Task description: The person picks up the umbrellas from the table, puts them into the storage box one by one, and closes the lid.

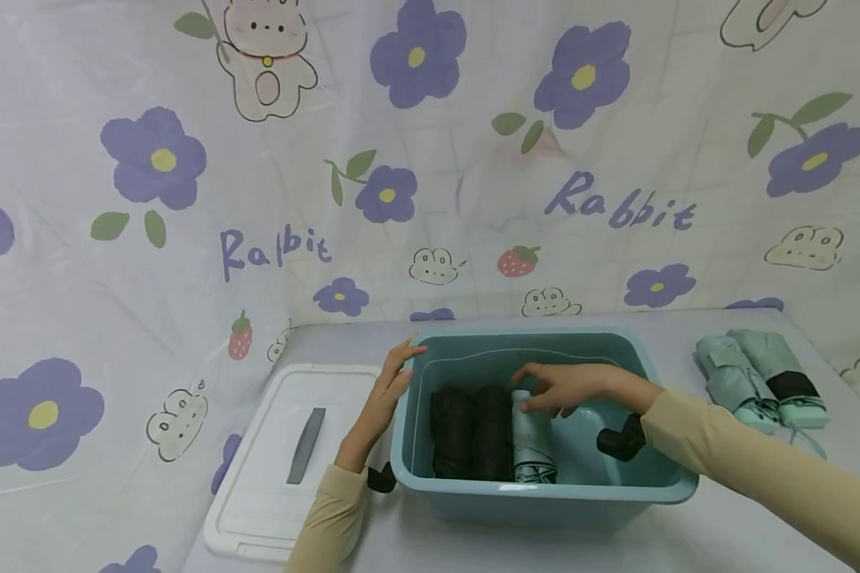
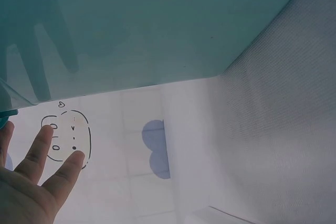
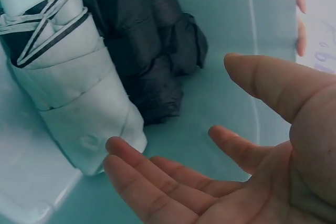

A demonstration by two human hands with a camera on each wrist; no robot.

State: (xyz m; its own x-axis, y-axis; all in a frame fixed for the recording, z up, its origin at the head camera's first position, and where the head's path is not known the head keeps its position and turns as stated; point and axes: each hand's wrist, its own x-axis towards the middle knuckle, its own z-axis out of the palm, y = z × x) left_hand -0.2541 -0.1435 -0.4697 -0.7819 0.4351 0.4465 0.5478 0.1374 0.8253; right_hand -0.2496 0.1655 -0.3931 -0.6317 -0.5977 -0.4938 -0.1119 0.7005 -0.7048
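The right hand (image 1: pixel 562 388), fingers spread, hovers by the pale-green umbrella (image 1: pixel 533 436) in the blue bin (image 1: pixel 545 487). The left hand (image 1: pixel 382 398), also spread, is at its left side.

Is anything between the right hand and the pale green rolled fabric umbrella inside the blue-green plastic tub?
Nothing visible: the right hand is over the far end of the pale green umbrella with a clear approach. The two black rolled fabric bundles lie to its left, not in between. Whether the fingers touch it, I cannot tell.
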